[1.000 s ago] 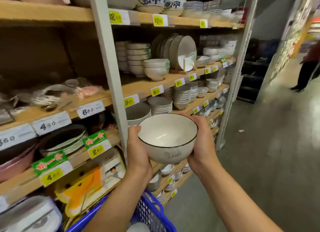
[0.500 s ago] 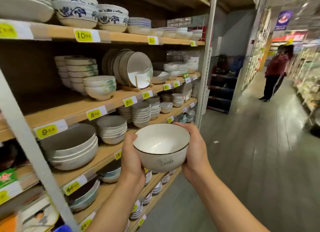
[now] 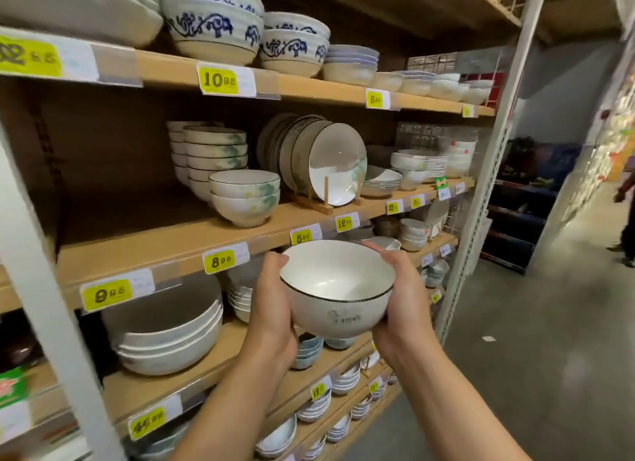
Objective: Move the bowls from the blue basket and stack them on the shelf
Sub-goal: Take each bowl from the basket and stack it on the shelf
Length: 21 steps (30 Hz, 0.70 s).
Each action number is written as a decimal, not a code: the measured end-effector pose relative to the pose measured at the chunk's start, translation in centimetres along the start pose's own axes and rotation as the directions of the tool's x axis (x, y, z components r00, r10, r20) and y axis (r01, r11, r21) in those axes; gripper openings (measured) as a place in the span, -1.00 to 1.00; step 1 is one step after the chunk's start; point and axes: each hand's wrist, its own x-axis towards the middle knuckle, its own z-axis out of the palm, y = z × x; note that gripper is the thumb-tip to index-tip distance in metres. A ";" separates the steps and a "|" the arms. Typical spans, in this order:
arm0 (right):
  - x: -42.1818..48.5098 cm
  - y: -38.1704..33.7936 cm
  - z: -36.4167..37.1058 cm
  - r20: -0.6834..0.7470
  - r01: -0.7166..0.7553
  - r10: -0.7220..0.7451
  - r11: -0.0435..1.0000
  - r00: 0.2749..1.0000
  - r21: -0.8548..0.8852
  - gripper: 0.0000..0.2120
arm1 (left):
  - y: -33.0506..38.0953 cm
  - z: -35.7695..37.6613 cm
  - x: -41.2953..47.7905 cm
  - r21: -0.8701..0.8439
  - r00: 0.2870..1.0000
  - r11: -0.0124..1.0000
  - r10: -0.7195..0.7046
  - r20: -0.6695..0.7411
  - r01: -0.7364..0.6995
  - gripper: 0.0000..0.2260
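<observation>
**As Two Hands Cup It, a White Bowl Hangs Before the Shelf**

While both hands clasp it from either side, the white bowl (image 3: 338, 288) with a thin dark rim sits upright in the air. It is level with the front edge of a wooden shelf (image 3: 165, 251) and touches no board. The left hand (image 3: 273, 309) curls against the bowl's left wall, and the right hand (image 3: 402, 302) wraps the right wall with its fingertips reaching the far rim. Small dark print on the near wall is too blurred to read.

On that board, up and to the left of the bowl, stands a stack of two green-flecked bowls (image 3: 244, 199), with taller stacks behind it. Just beside them to the right, dark-rimmed plates (image 3: 336, 165) stand on edge in a wooden rack (image 3: 324, 206). Yellow price tags (image 3: 220, 261) run along the board edges. One level down on the left, large pale bowls (image 3: 165, 337) lie nested. Blue-patterned bowls (image 3: 213, 27) fill the top board. Far right, a person (image 3: 627, 213) is partly in view in the aisle.
</observation>
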 end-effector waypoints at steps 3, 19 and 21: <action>3.2 0.0 2.2 0.033 -0.004 0.004 1.000 0.999 -0.009 -0.69 | 1.2 -0.1 2.9 0.005 1.000 1.000 0.009 -0.028 -0.009 -0.59; 15.2 1.8 6.0 0.271 -0.157 0.127 0.983 0.954 0.093 -0.68 | 3.0 -0.6 11.5 0.149 0.977 0.973 0.189 -0.094 -0.174 -0.71; 16.7 1.5 6.3 0.351 -0.194 0.153 0.977 0.924 0.085 -0.66 | 3.5 -0.7 12.1 0.144 0.978 0.976 0.179 -0.106 -0.163 -0.70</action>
